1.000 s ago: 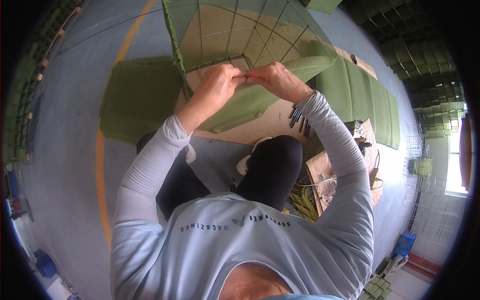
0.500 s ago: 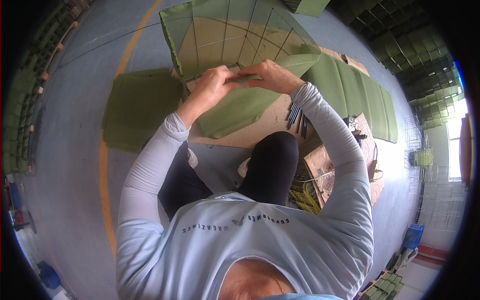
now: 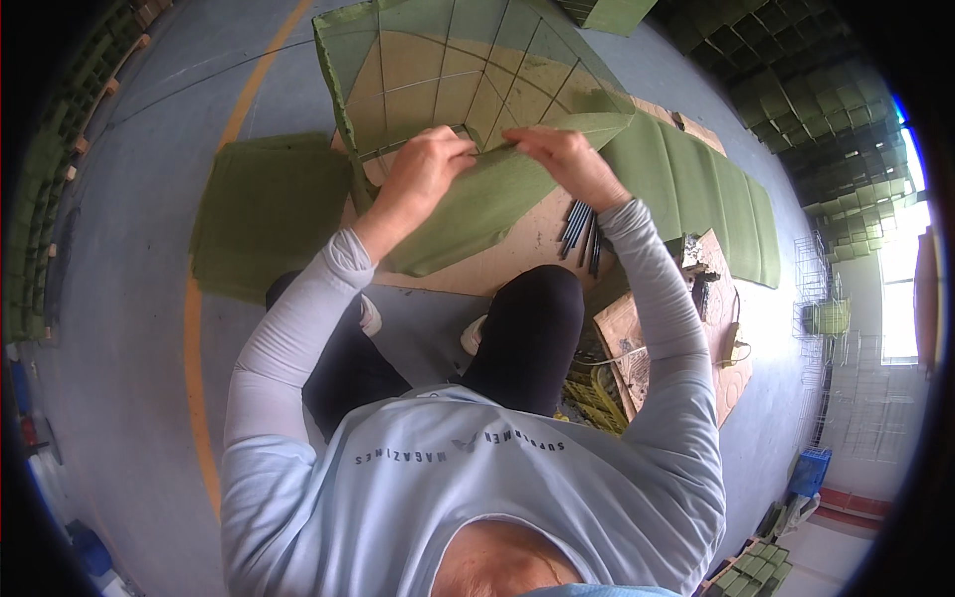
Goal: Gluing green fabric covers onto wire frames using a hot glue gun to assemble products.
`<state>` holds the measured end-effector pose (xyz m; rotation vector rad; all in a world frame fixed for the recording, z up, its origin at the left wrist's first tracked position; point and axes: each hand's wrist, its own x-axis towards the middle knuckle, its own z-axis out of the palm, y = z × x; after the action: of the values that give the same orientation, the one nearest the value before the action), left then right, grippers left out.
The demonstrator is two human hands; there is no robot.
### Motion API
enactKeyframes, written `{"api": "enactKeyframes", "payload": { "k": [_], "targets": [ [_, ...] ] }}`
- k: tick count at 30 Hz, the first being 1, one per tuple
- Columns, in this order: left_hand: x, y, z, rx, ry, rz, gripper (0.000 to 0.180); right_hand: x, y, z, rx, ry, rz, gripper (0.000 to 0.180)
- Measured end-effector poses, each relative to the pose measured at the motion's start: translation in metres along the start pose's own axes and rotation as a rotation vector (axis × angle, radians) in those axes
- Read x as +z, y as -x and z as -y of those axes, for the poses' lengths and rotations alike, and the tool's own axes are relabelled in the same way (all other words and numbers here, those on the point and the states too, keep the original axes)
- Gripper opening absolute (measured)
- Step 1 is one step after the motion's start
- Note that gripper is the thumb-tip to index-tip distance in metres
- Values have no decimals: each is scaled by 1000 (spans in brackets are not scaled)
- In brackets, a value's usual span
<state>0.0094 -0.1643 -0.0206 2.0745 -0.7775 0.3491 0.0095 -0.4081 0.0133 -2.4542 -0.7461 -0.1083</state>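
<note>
A wire frame point(image 3: 441, 75) stands before me, partly covered in green mesh fabric point(image 3: 477, 214) that hangs over its near edge. My left hand point(image 3: 423, 169) pinches the fabric along that edge, left of the middle. Farther right, my right hand point(image 3: 572, 164) also has its fingers closed on the fabric's upper edge. A gap separates the two hands. What else may lie between the fingertips is too small to make out.
A stack of green fabric point(image 3: 269, 214) lies on the left, and a folded green sheet point(image 3: 696, 199) on the right. Dark rods point(image 3: 579, 234) rest on cardboard point(image 3: 532, 244). Nearer are a wooden board point(image 3: 721, 328) with a cable and a yellow crate point(image 3: 602, 393).
My hands, close together before, have moved apart along the fabric edge. The right hand has slid to the right; the left has barely moved.
</note>
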Motion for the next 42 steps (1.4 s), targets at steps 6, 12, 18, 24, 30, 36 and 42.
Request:
{"api": "enactKeyframes", "payload": {
  "k": [6,12,18,24,30,36,42],
  "targets": [
    [10,-1,-5,47,-133,-7,12,28,-5,-10,-150,116,-135,16],
    [-3,-23,13,-209,121,282,22,-1,-38,-19,31,-16,293,23],
    [-1,-1,-7,87,-170,-140,21,37,-19,-9,-26,-100,-56,25],
    [15,15,-9,185,-377,-129,11,77,-10,12,-384,382,-545,23],
    [17,5,5,104,-266,-113,6,69,-19,-6,-302,199,-353,12],
    [2,-8,7,-119,-42,13,14,30,-43,3,-82,-25,103,22],
    [-26,-10,-1,-229,63,-11,20,35,-46,16,-47,-201,-93,27]
  ]
}}
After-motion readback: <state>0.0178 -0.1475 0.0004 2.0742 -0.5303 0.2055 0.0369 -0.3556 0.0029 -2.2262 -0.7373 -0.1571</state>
